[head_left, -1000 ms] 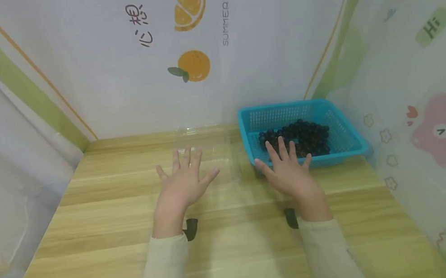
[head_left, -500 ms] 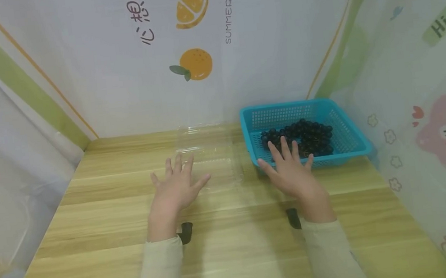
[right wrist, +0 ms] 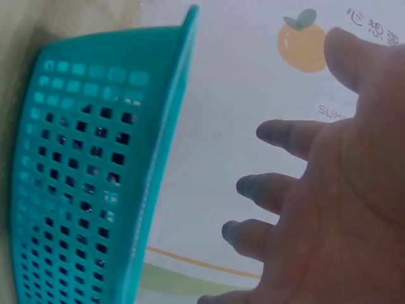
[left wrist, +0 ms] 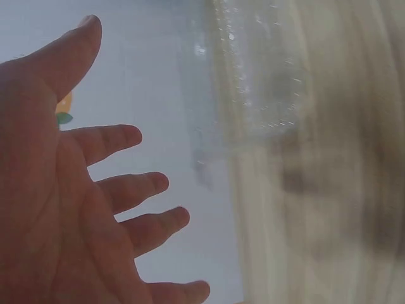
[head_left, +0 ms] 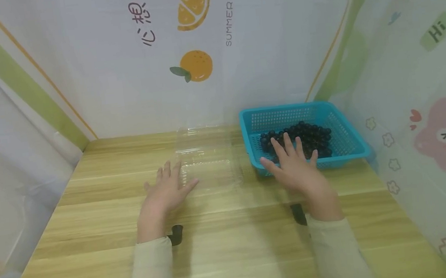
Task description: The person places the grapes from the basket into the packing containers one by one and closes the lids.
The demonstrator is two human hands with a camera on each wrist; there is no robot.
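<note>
Both hands hover over the wooden table with fingers spread, holding nothing. In the head view my left hand (head_left: 164, 194) is at the near left of a clear plastic box (head_left: 208, 176) whose lid stands up at the back; the left wrist view shows the palm and the box (left wrist: 266, 82) apart from the fingers. My right hand (head_left: 297, 172) is over the near rim of a blue perforated basket (head_left: 352, 143), hiding part of it. Dark grapes (head_left: 306, 135) lie inside. In the right wrist view the basket wall (right wrist: 95, 158) is clear of the fingertips.
The wooden table (head_left: 104, 215) meets a white printed curtain (head_left: 128, 90) at the back. Another printed curtain (head_left: 431, 144) hangs along the right side, close to the basket. White cloth (head_left: 10, 134) hangs at the left.
My left hand has moved left and slightly nearer, away from the clear plastic box. My right hand has shifted a little to the right and stays by the basket's near rim.
</note>
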